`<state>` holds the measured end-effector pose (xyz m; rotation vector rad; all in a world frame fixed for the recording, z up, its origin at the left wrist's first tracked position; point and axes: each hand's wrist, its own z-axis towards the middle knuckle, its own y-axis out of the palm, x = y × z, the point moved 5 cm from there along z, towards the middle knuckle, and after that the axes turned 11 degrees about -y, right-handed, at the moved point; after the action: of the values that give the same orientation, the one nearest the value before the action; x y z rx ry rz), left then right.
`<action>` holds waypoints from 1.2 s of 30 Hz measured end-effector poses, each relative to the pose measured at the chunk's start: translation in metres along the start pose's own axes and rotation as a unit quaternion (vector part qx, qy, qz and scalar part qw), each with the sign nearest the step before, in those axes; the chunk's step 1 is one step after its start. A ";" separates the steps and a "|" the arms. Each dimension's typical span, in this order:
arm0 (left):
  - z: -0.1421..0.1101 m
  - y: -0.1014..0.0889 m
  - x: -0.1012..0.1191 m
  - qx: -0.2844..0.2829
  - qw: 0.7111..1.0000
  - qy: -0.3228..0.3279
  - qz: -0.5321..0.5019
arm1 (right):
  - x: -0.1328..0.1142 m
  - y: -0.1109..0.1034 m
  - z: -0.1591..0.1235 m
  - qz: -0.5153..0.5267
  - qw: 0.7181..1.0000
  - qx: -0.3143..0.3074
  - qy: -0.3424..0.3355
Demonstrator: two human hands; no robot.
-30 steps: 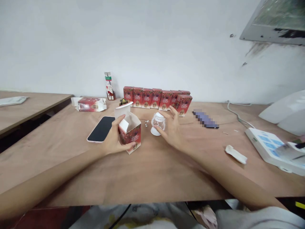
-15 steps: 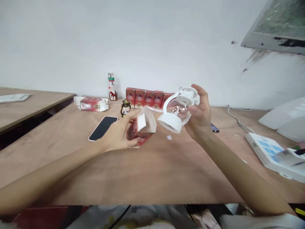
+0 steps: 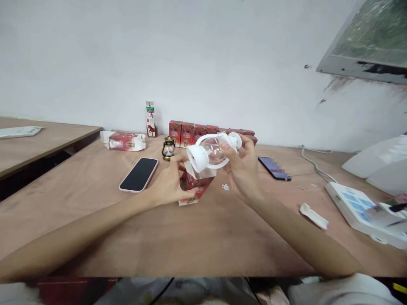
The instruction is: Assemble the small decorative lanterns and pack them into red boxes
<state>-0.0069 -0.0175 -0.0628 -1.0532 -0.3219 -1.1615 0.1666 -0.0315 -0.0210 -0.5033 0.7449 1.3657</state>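
My left hand (image 3: 170,182) grips a red printed carton (image 3: 197,186) whose white top flaps stand open. In my right hand (image 3: 242,169) is a white lantern (image 3: 213,151) with a clear, rounded body, tipped on its side. Its white base end (image 3: 196,158) is over the carton's open top, and I cannot tell whether the two touch. Just beyond my left hand stands a small black-and-gold lantern (image 3: 168,148). A tiny white tag (image 3: 225,187) lies on the table below the white lantern.
Several red boxes (image 3: 187,134) line the wall, with a small bottle (image 3: 151,120) to their left. An opened red carton (image 3: 124,141) lies back left. Phones (image 3: 139,174) lie on both sides. At right are a crumpled white wrapper (image 3: 314,216) and a white device (image 3: 359,207) with a cable.
My right hand has brought the white lantern left and down, from beside the carton to over its opening, turning it closer to horizontal. The carton in my left hand has shifted slightly right.
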 end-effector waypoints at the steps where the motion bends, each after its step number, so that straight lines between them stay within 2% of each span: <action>1: -0.003 0.003 -0.005 0.006 1.000 0.001 0.011 | -0.002 -0.002 0.001 -0.018 1.000 0.005 -0.018; 5: -0.012 0.007 -0.017 0.048 0.998 0.026 0.033 | -0.006 -0.011 0.003 -0.108 0.990 -0.005 -0.087; 10: -0.013 0.012 -0.022 0.040 0.999 0.009 -0.008 | -0.012 -0.002 0.007 -0.207 0.962 -0.140 -0.112; 15: -0.013 0.015 -0.028 0.039 0.999 0.011 -0.013 | -0.021 0.024 0.011 -0.309 0.899 -0.278 -0.136; 19: -0.018 0.017 -0.028 0.069 0.995 0.072 -0.022 | -0.007 0.036 0.014 -0.396 0.829 -0.369 -0.140; 22: -0.021 0.019 -0.028 0.074 0.992 0.095 -0.041 | 0.006 0.037 0.017 -0.397 0.802 -0.423 -0.139; 24: -0.021 0.020 -0.029 0.066 0.993 0.089 -0.040 | 0.011 0.035 0.018 -0.378 0.805 -0.439 -0.130; 28: -0.021 0.018 -0.024 0.048 0.994 0.101 -0.008 | 0.006 0.030 0.017 -0.329 0.828 -0.439 -0.117; 30: -0.021 0.015 -0.020 0.045 0.993 0.113 0.011 | 0.002 0.028 0.017 -0.266 0.854 -0.434 -0.106; 31: -0.021 0.015 -0.019 0.041 0.992 0.118 0.017 | 0.001 0.025 0.018 -0.223 0.877 -0.414 -0.100; 34: -0.019 0.014 -0.017 0.021 0.990 0.137 0.014 | 0.007 0.011 0.028 -0.086 0.946 -0.300 -0.084; 36: -0.018 0.013 -0.016 0.011 0.989 0.147 0.002 | 0.019 0.004 0.031 -0.034 0.963 -0.255 -0.074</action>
<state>-0.0073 -0.0227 -0.0893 -0.8475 -0.0991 -1.2871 0.1692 0.0037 -0.0133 -0.8135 0.2425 1.5124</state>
